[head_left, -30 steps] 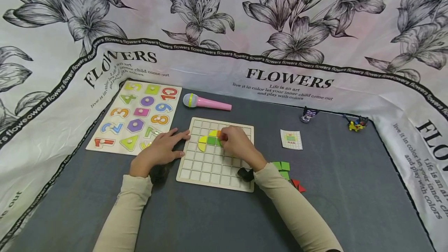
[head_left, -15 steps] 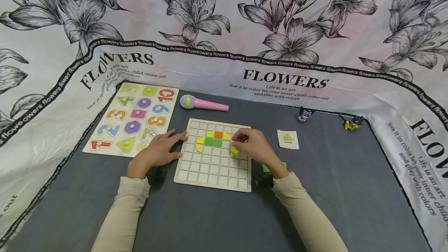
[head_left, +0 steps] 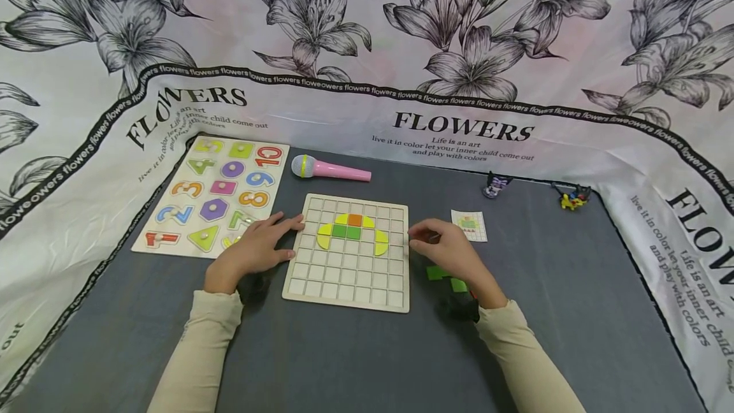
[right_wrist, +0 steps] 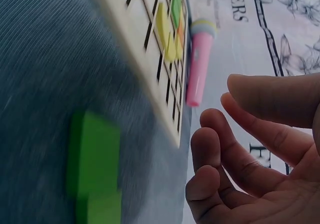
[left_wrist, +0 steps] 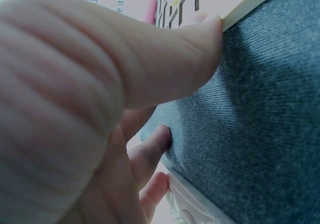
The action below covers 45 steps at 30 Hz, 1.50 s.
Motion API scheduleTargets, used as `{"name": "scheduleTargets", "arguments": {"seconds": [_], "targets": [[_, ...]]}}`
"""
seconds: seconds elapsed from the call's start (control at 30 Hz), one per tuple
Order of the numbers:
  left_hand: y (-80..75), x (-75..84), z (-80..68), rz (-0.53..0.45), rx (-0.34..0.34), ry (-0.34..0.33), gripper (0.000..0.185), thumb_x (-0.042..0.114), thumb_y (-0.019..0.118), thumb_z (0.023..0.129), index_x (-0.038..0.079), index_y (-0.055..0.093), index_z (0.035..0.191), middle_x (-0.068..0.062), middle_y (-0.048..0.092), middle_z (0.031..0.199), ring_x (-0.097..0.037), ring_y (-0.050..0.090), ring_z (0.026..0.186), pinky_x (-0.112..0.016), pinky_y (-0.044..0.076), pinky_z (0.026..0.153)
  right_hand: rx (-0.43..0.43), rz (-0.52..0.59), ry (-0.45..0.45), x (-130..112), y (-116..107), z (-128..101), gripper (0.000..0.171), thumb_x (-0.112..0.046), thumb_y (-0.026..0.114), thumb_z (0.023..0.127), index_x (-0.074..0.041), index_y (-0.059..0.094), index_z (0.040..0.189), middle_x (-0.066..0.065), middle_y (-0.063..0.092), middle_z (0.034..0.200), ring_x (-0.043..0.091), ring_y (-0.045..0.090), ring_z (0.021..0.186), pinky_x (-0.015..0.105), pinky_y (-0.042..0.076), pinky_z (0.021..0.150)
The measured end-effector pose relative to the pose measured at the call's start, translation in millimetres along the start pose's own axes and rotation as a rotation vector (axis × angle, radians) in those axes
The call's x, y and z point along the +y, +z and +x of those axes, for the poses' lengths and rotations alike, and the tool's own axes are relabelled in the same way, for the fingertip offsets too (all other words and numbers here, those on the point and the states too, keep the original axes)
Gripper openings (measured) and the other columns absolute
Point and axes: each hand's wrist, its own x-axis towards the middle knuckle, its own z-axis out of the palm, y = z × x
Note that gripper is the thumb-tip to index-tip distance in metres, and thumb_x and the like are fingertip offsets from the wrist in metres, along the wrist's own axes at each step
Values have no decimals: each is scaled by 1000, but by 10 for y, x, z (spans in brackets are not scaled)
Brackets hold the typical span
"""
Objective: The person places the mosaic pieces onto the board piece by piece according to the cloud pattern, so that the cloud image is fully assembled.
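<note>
The grid [head_left: 338, 273] lies flat on the worktop [head_left: 355, 362] between the two hands. At its left edge rests the left hand [head_left: 256, 249], its fingers spread and gripping nothing, with the thumb against the rim. The right hand [head_left: 450, 250] hangs by the right edge, its fingers loosely curved and nothing visible in them.

In the upper part of the grid, an orange square [head_left: 355, 220] sits between two rounded yellow pieces [head_left: 342, 219]. Two green squares [head_left: 346, 232] lie side by side in the row below. More yellow pieces form a curve at either side, the right one set apart from the greens.

Green blocks [head_left: 437, 273] lie under the right hand, partly hidden. A card [head_left: 470, 225] lies just beyond it, and a microphone [head_left: 338, 171] behind the grid.
</note>
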Motion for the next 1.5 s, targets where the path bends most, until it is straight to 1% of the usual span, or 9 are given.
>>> {"name": "scheduleTargets", "arguments": {"seconds": [0.2, 0.4, 0.53, 0.67, 0.77, 0.97, 1.17, 1.37, 1.5], "targets": [[-15, 11, -12, 3, 9, 13, 69, 15, 73, 103, 7, 43, 164, -19, 44, 165, -47, 19, 160, -67, 13, 126, 16, -38, 2, 121, -168, -132, 22, -7, 73, 102, -1, 75, 124, 10, 74, 117, 29, 67, 105, 51, 54, 92], [-8, -4, 0, -3, 5, 10, 69, 16, 73, 103, 8, 43, 164, -18, 43, 166, -46, 18, 160, -67, 13, 126, 29, -98, 3, 279, -303, -253, 23, -3, 74, 100, 0, 76, 122, 12, 74, 117, 31, 67, 105, 51, 54, 94], [7, -21, 14, -2, -4, 1, 69, 18, 73, 103, 10, 43, 165, -17, 42, 167, -45, 17, 160, -68, 13, 126, 33, -128, 6, 364, -381, -340, 23, -3, 76, 99, 0, 76, 121, 12, 74, 117, 29, 67, 101, 46, 55, 87], [9, -23, 27, 3, -9, -5, 69, 18, 74, 103, 10, 43, 165, -17, 40, 168, -45, 17, 161, -68, 12, 126, 35, -136, 33, 432, -452, -427, 23, -3, 77, 98, 0, 76, 121, 13, 74, 117, 28, 66, 101, 42, 55, 83], [0, -8, 28, 5, -12, -6, 68, 18, 73, 103, 9, 44, 164, -17, 39, 169, -45, 17, 161, -68, 12, 126, 30, -148, 57, 483, -498, -483, 25, -4, 78, 97, 1, 76, 121, 13, 73, 116, 29, 66, 101, 45, 54, 84], [-4, 8, 16, 1, -13, -5, 68, 18, 73, 103, 9, 44, 164, -18, 38, 169, -46, 16, 161, -68, 10, 126, -6, -202, 12, 581, -528, -535, 26, -6, 84, 91, -1, 78, 116, 9, 71, 110, 27, 63, 98, 48, 52, 85], [31, -17, 9, 1, 1, 30, 67, 15, 73, 102, 6, 45, 163, -18, 41, 168, -47, 18, 160, -68, 11, 126, -30, -228, -50, 640, -525, -535, 23, -3, 84, 90, -1, 78, 113, 10, 70, 110, 27, 61, 98, 48, 50, 84], [51, -16, -7, -7, 9, 38, 66, 14, 74, 102, 5, 47, 161, -18, 39, 169, -47, 19, 160, -68, 12, 125, -22, -237, -58, 640, -511, -532, 14, -2, 83, 90, -6, 78, 102, 6, 64, 103, 25, 55, 93, 45, 45, 81], [30, 2, -5, -6, 13, 32, 64, 14, 74, 101, 6, 49, 160, -17, 38, 170, -47, 19, 160, -68, 12, 125, -28, -238, -51, 650, -493, -514, 13, -2, 83, 90, -5, 74, 99, 6, 63, 100, 24, 54, 91, 44, 45, 79]]}}
